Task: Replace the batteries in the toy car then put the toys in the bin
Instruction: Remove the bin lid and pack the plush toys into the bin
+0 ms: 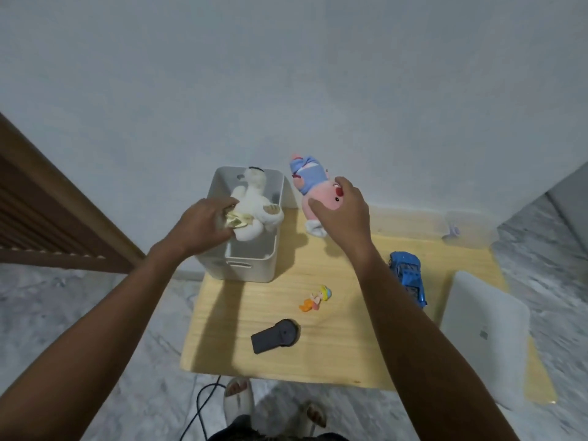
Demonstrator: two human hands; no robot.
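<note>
While held, both plush toys [254, 205].

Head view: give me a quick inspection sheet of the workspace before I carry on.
Surface: pale wooden table, shadows across it.
Job's things: white bin at the table's far left corner; white plush partly inside it; pink and blue plush lifted right of the bin; blue toy car near the right edge; small orange and yellow figure mid-table.
Clutter: dark grey handled tool near the front edge; white laptop at the right edge.
Hands: left hand grips the white plush; right hand holds the pink and blue plush.
Cables: dark cable on the floor.
Surroundings: white wall, marbled floor, brown wooden frame at left.
</note>
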